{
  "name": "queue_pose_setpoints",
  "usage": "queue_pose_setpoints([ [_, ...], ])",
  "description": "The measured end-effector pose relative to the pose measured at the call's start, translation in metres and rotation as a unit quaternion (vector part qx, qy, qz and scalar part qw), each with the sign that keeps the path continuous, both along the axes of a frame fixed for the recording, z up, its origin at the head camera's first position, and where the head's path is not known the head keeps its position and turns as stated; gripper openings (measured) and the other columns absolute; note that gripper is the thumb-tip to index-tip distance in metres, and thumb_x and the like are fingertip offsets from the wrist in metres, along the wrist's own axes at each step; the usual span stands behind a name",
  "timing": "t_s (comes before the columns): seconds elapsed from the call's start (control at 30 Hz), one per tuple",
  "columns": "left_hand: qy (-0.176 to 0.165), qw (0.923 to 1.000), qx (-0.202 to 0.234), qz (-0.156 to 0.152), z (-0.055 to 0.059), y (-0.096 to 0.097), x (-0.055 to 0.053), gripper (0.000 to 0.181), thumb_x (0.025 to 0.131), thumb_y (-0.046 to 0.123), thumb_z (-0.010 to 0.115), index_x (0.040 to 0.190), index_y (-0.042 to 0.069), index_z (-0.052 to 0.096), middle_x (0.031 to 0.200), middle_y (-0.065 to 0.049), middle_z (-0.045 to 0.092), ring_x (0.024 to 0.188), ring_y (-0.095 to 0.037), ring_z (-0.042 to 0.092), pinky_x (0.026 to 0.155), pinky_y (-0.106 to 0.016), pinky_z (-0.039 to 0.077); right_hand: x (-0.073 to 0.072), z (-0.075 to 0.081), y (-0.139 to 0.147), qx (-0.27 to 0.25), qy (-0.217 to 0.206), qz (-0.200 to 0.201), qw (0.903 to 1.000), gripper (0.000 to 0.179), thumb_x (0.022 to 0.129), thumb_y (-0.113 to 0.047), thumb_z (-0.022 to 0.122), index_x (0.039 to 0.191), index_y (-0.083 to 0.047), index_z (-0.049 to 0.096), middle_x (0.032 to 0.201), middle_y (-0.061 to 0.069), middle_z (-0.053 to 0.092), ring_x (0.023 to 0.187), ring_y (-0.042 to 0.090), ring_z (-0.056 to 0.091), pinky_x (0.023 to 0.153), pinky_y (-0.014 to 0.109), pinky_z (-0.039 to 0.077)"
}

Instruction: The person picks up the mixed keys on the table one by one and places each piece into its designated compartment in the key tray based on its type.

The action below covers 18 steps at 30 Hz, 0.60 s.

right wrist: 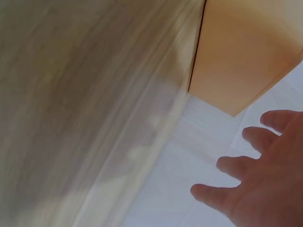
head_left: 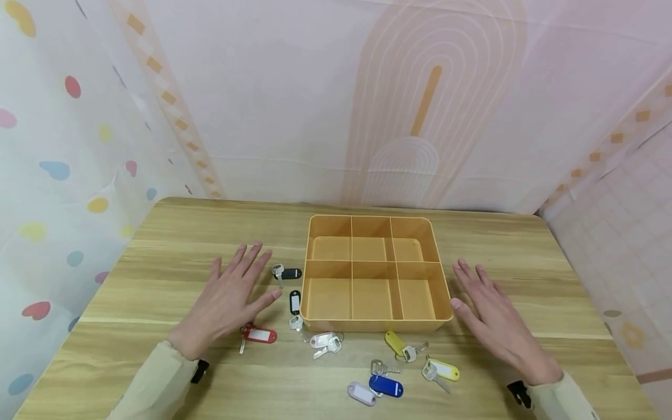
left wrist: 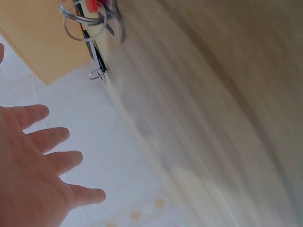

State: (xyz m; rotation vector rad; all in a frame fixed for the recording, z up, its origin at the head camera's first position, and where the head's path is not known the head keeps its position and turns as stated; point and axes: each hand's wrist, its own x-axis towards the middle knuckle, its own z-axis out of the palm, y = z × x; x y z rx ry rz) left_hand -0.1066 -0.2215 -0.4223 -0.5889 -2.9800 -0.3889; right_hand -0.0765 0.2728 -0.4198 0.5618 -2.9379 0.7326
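An orange-tan organizer box (head_left: 375, 325) with several compartments stands on the wooden table, its compartments bare. To its left, my left hand (head_left: 228, 300) is spread with straight fingers, holding nothing. Close by lie a key with a black tag (head_left: 290, 273), another black-tagged key (head_left: 295, 301) and a key with a red tag (head_left: 261, 335). My right hand (head_left: 488, 312) hovers at the box's right side, fingers extended and nothing in them. In the right wrist view the box wall (right wrist: 241, 61) rises beyond the fingertips.
In front of the box lie more tagged keys: a white tag (head_left: 321, 339), a yellow tag (head_left: 394, 343), a second yellow tag (head_left: 444, 370), a blue tag (head_left: 385, 386) and a pale purple tag (head_left: 361, 394). A patterned cloth (head_left: 283, 105) hangs behind the table (head_left: 530, 256).
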Motion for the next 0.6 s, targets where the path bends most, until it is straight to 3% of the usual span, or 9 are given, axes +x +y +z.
queue_pose_setpoints([
  [0.37,-0.008,0.999,0.004,-0.043,0.0,-0.008,-0.014,0.074,0.104,0.051,0.056,0.158,0.004,0.04,0.165,-0.018,0.034,0.152,-0.044,0.028,0.116,-0.074,0.019,0.0,-0.005,-0.004,-0.012,-0.006,0.021,0.9997,0.07,0.109,-0.031,0.052,0.167,-0.016,0.016,0.171,0.012,0.02,0.155,0.045,0.015,0.119,0.068,0.017],
  [0.6,0.02,0.9969,-0.004,-0.076,-0.004,-0.015,-0.025,0.067,0.102,0.043,0.063,0.152,0.001,0.049,0.16,-0.019,0.042,0.146,-0.044,0.039,0.115,-0.072,0.025,-0.001,-0.006,-0.005,-0.015,-0.003,0.028,0.9995,0.069,0.108,-0.03,0.054,0.167,-0.016,0.02,0.171,0.01,0.021,0.155,0.043,0.017,0.12,0.067,0.017],
])
